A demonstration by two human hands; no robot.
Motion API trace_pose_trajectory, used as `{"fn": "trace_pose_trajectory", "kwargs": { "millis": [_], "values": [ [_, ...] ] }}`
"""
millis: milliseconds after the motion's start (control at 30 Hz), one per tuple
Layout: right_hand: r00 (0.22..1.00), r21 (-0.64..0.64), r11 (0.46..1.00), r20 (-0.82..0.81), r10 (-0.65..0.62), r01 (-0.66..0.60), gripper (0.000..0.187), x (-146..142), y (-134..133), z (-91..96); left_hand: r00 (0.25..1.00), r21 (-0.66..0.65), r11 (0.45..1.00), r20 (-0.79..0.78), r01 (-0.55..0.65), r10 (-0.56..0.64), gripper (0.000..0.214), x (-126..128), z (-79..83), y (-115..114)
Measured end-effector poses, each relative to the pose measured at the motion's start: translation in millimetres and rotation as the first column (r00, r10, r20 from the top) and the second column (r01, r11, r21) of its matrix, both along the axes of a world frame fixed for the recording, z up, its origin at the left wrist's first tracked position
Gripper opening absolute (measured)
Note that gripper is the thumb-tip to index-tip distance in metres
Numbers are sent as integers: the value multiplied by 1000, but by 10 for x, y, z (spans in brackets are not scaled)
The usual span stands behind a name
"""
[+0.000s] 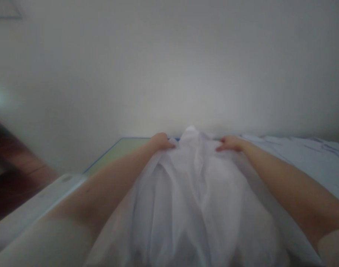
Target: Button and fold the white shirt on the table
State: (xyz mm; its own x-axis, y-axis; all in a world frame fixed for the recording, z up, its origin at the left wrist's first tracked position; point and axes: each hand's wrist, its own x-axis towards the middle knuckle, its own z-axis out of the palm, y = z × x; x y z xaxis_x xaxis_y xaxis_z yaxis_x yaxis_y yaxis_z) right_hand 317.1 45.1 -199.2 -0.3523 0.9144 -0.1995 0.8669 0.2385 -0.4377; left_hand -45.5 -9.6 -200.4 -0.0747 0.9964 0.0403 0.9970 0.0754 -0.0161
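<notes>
A thin white shirt (186,189) hangs spread between my two hands, with folds running down toward me. Its top edge bunches into a collar-like peak midway between the hands. My left hand (160,141) is closed on the upper left part of the shirt. On the upper right part, my right hand (231,144) pinches the cloth between thumb and fingers. Both arms reach straight forward, and the shirt's lower end runs out of the picture at the bottom. The view is somewhat blurred, so fine details of the cloth cannot be made out.
Behind the shirt lies a pale green surface (109,154) with a blue edge. To the right spreads a white sheet (294,154) with dark line markings. A white ledge (56,191) runs along the left, beside a reddish-brown area (21,167). A plain wall (169,66) rises behind.
</notes>
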Motion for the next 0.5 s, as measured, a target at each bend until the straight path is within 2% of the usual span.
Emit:
{"fn": "trace_pose_trajectory", "kwargs": {
  "millis": [100, 167, 267, 400, 467, 500],
  "values": [
    [999, -27, 1000, 44, 3, -2, 30, 30, 2, 95, 997, 13, 997, 9, 76, -76, 36, -48, 11, 5],
    [999, -54, 998, 20, -29, 30, 27, 100, -14, 145, 992, 75, 994, 89, 85, -91, 28, -156, 73, -3],
    [992, -201, 976, -81, -101, 83, 26, 294, -83, 206, 956, 142, 989, 292, -39, -4, 24, -415, 222, -25],
    [956, -376, 924, -243, -167, 66, 38, 628, -284, 283, 812, 123, 961, 567, -248, 137, 20, -793, 437, -149],
    [932, -407, 913, -317, -175, 33, 43, 744, -405, 272, 751, 134, 952, 649, -274, 125, 18, -919, 510, -257],
    [917, -422, 906, -352, -188, 23, 43, 775, -460, 243, 746, 154, 955, 660, -252, 90, 17, -956, 531, -314]
  ]
}}
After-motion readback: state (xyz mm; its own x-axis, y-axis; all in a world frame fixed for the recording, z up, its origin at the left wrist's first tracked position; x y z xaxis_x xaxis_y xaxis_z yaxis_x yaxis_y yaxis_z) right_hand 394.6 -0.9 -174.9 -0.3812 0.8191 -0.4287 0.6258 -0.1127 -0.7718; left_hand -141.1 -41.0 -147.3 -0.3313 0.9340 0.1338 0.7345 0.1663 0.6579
